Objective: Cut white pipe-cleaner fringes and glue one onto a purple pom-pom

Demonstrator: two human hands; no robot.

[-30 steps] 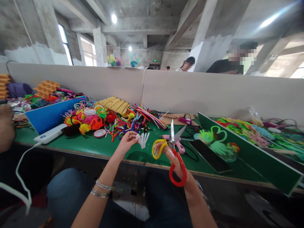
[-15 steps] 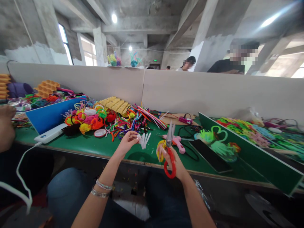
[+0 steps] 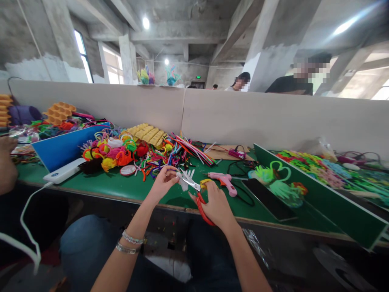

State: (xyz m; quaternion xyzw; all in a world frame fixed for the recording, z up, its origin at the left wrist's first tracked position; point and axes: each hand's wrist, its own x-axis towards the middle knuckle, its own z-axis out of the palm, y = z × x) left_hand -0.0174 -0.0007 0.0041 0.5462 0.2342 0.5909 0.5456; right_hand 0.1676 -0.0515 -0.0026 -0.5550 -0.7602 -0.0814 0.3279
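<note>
My left hand (image 3: pixel 164 184) pinches a small bundle of white fuzzy strips (image 3: pixel 184 184), which look like pipe cleaner pieces fanned upward, just above the green table. In my right hand (image 3: pixel 217 202) is a pair of scissors with red on the handle (image 3: pixel 204 209). Their metal blades (image 3: pixel 189 181) point left and lie across the white strips near my left fingertips. Whether the blades are cutting into the strips I cannot tell. Something yellow (image 3: pixel 205 183) shows at my right fingers; its kind is unclear. A pink glue gun (image 3: pixel 225 182) lies just beyond my right hand.
Piled pipe cleaners (image 3: pixel 161 158) and colourful fuzzy pieces (image 3: pixel 115 152) cover the back left. A white power bank (image 3: pixel 64 170) lies by a blue board (image 3: pixel 71 146). To the right are a black phone (image 3: pixel 269 198), green fuzzy shapes (image 3: pixel 284 188) and a green divider (image 3: pixel 319 198).
My right hand has swung the scissors from upright down to the left, bringing the blades to the white strips. My left hand stays nearly in place with the bundle.
</note>
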